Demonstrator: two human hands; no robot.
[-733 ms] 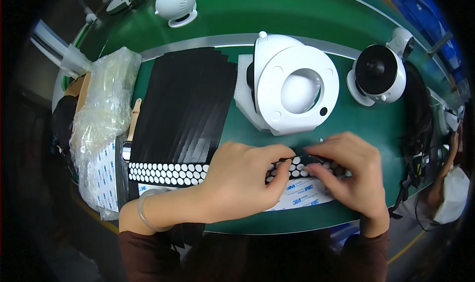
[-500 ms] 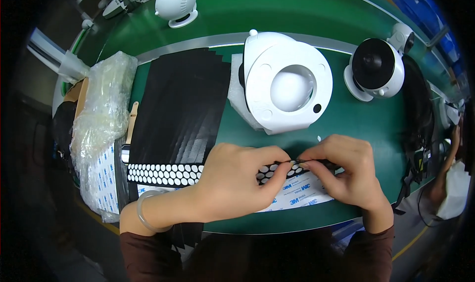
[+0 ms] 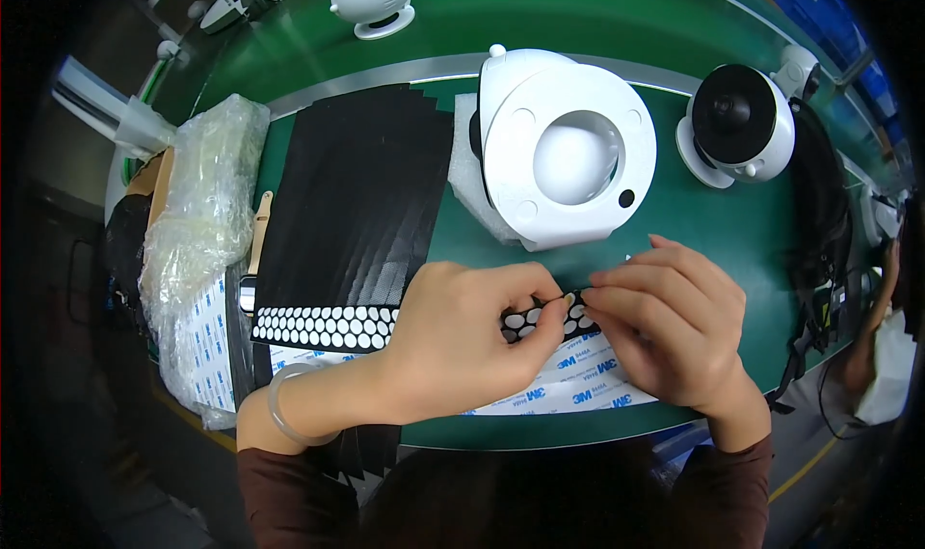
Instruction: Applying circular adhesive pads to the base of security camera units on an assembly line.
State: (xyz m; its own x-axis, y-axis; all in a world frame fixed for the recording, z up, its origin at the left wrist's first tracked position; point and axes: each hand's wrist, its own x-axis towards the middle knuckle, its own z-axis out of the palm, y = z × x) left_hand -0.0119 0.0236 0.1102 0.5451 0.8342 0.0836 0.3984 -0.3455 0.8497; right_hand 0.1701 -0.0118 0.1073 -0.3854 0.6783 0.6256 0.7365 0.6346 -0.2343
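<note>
Left hand curled over dotted strip, right hand close beside.

Matt-looking dotted strip, smooth plastic housing, crinkled glossy wrap

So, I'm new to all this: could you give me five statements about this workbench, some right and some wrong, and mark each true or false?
1. The left hand and the right hand are both at the white-dotted black strip. True.

2. A bracelet is on the right wrist. False: the bracelet is on the left one.

3. The white device with a big round opening stands beyond the hands. True.

4. The bench surface is red. False: the bench surface is green.

5. The wooden stick lies right of the black sheets. False: the wooden stick lies along the left side of the black sheets.
</note>
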